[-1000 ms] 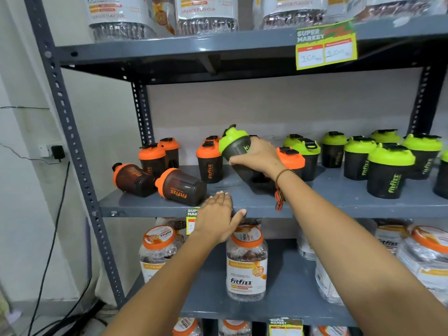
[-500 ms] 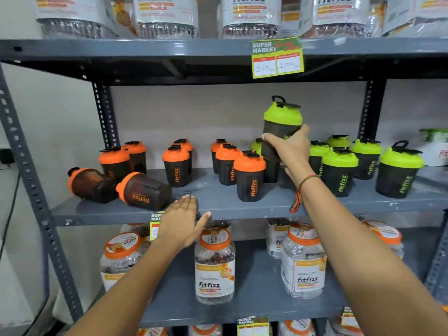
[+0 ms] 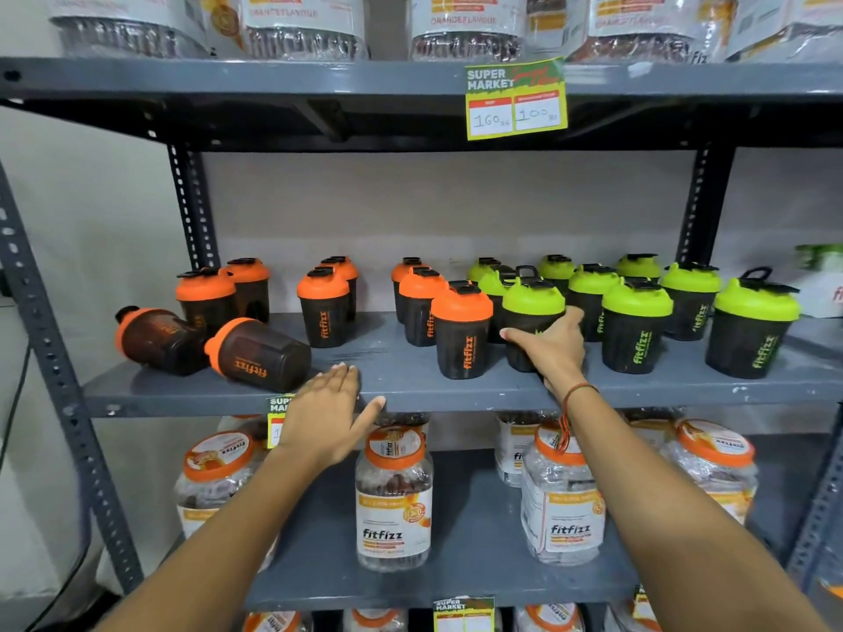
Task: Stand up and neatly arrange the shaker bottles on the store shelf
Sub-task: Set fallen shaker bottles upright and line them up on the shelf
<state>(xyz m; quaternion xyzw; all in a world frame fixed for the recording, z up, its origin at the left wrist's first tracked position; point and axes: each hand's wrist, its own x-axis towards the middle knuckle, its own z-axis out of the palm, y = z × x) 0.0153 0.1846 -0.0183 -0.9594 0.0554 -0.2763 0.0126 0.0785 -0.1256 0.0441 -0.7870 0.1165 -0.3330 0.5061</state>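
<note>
On the grey middle shelf (image 3: 410,385) stand dark shaker bottles: orange-lidded ones on the left and centre, green-lidded ones on the right. My right hand (image 3: 549,346) grips a green-lidded shaker (image 3: 533,307) that stands upright on the shelf beside an orange-lidded shaker (image 3: 461,330). Two orange-lidded shakers lie on their sides at the left: the nearer fallen shaker (image 3: 260,355) and the farther fallen shaker (image 3: 157,335). My left hand (image 3: 326,410) rests flat and open on the shelf's front edge, just right of the nearer fallen one, holding nothing.
Clear jars with orange lids, such as the front jar (image 3: 394,494), fill the shelf below. More jars line the top shelf, with a yellow price tag (image 3: 515,102) on its edge. Grey perforated uprights (image 3: 59,371) frame the rack; a white wall is on the left.
My right hand has brought the green-lidded shaker down from the air and stood it on the shelf among the green ones. My left hand has stayed on the shelf edge.
</note>
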